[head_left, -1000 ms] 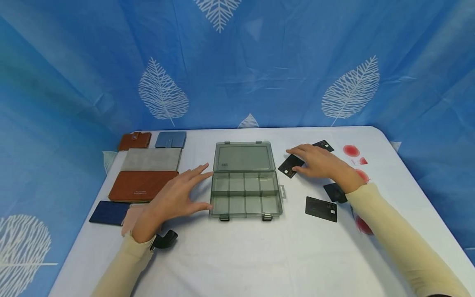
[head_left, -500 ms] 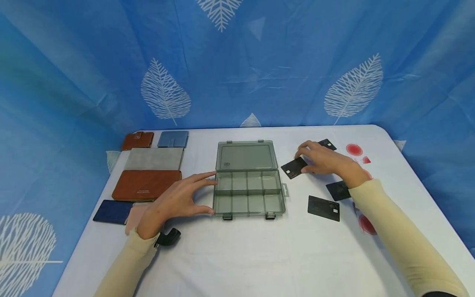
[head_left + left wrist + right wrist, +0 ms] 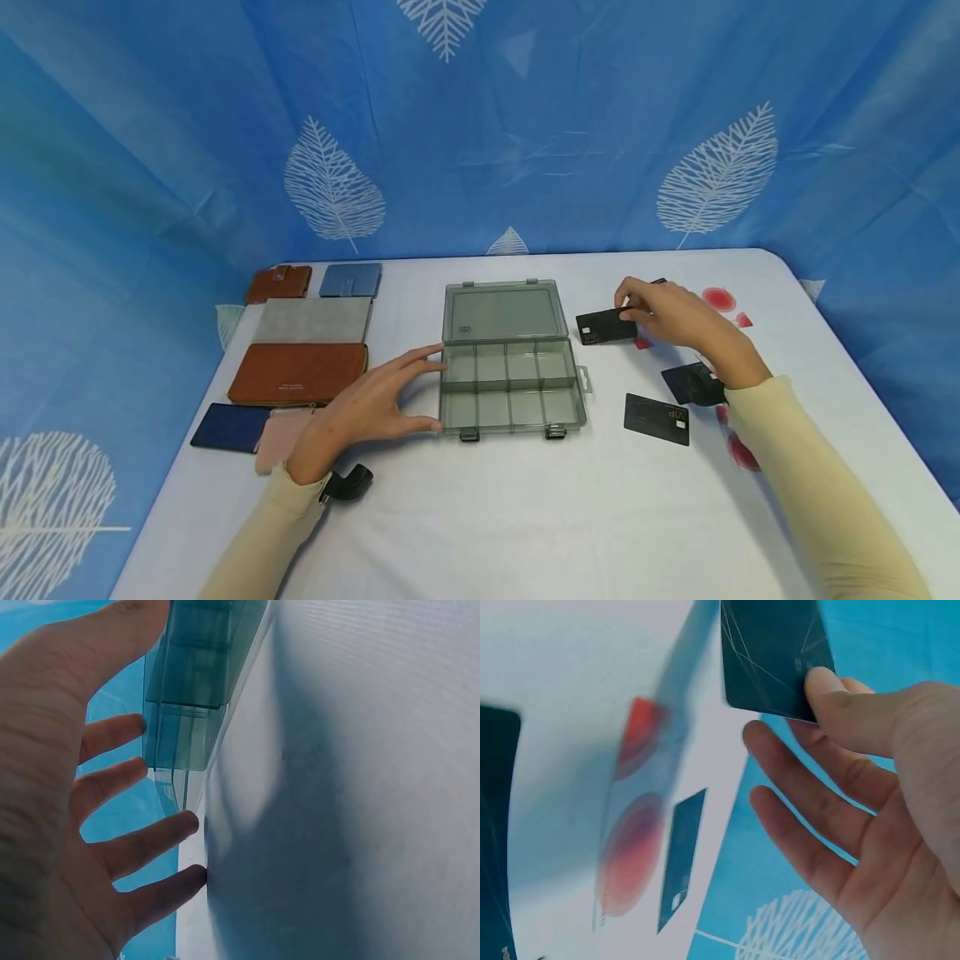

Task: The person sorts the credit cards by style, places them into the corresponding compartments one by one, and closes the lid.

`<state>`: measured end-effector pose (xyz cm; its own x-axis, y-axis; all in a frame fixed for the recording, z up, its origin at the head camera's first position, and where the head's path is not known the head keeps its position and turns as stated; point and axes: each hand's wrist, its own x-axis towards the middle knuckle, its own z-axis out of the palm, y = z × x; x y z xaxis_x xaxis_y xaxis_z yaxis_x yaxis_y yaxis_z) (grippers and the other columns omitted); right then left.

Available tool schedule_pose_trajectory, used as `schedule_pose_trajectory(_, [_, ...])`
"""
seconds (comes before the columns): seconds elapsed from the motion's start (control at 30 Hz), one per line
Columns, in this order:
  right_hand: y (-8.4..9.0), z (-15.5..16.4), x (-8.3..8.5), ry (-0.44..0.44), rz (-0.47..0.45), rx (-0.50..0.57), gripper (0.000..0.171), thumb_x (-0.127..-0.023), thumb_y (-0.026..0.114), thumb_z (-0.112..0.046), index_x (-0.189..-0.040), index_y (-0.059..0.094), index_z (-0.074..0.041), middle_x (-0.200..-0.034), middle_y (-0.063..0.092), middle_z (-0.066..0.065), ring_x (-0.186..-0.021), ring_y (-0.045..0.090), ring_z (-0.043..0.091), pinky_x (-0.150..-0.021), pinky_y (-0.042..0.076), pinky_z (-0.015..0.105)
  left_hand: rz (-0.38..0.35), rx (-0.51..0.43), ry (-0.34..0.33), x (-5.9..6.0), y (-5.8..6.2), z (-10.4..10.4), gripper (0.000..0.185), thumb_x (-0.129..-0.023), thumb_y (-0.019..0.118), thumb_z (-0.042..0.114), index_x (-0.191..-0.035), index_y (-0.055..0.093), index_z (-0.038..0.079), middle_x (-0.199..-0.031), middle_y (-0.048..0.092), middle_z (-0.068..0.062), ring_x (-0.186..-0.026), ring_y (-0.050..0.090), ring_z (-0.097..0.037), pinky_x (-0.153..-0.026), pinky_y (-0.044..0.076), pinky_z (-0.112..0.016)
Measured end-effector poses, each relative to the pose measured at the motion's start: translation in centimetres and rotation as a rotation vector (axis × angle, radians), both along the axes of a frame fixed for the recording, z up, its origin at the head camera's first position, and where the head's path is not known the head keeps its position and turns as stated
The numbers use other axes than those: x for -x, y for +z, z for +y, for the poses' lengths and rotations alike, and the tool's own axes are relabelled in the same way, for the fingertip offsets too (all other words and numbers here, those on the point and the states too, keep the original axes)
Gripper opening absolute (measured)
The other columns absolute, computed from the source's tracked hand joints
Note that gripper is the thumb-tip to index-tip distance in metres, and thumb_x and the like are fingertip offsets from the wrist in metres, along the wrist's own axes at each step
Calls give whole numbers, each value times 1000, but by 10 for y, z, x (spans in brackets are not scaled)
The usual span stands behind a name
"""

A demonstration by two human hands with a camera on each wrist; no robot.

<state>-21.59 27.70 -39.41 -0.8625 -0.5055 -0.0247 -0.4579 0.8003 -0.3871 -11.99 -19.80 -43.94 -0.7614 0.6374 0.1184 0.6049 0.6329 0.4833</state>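
My right hand (image 3: 667, 315) pinches a black card (image 3: 606, 327) marked VIP between thumb and forefinger, raised off the white table. In the right wrist view, the thumb lies on the card's corner (image 3: 772, 652) while the other fingers are spread. My left hand (image 3: 367, 408) has its fingers apart, with the fingertips right at the left side of a clear grey-green divided box (image 3: 510, 387). The box's lid (image 3: 504, 312) is folded back, and its several compartments hold nothing visible. Another black card (image 3: 656, 419) lies to the right of the box.
A third black card (image 3: 681, 383) lies partly under the right wrist camera. Red round prints (image 3: 718, 299) show near the table's right side. At the left lie a brown wallet (image 3: 300, 372), a grey one (image 3: 311, 320), a navy one (image 3: 228, 427) and several smaller ones.
The right hand has closed its fingertips on the black card and lifted it, tilting it up. The box has slid slightly right, with the left hand's fingers staying at its side.
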Motion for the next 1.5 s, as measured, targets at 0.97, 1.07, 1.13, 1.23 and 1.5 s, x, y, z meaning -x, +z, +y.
schedule_pose_trajectory(0.97, [-2, -112, -50, -103, 151, 283, 10, -105, 71, -15, -115, 72, -12, -101, 81, 8, -78, 76, 25, -63, 53, 41, -6, 3, 24, 0, -6, 1, 90, -85, 88, 57, -158, 55, 15, -174, 36, 0, -152, 47, -30, -113, 47, -59])
schedule_pose_trajectory(1.07, [-6, -124, -57, -69, 105, 296, 10, -105, 72, -14, -115, 72, -12, -102, 80, 7, -77, 74, 22, -63, 51, 39, -13, 11, 38, -2, -6, 1, 90, -85, 88, 59, -158, 55, 16, -174, 36, 1, -152, 48, -30, -112, 48, -59])
schedule_pose_trajectory(1.13, [-10, -132, -62, -53, 77, 299, 11, -104, 73, -14, -114, 72, -13, -103, 81, 6, -75, 73, 18, -63, 50, 36, -23, 19, 43, -3, -5, 0, 91, -85, 88, 59, -158, 55, 17, -174, 37, 1, -151, 49, -31, -112, 48, -60])
schedule_pose_trajectory(1.23, [-17, -142, -68, -40, 52, 298, 11, -104, 74, -15, -114, 72, -13, -103, 81, 5, -65, 66, 12, -58, 45, 32, -25, 18, 42, -5, -5, 0, 92, -84, 89, 59, -158, 55, 17, -173, 38, 0, -151, 49, -31, -112, 48, -60])
schedule_pose_trajectory(1.5, [-29, -158, -72, -22, 52, 236, 12, -104, 74, -16, -116, 72, -15, -105, 81, 5, -53, 53, 5, -48, 36, 28, -16, 4, 42, 0, -5, 1, 90, -84, 89, 58, -158, 55, 17, -173, 37, 1, -152, 48, -30, -113, 47, -59])
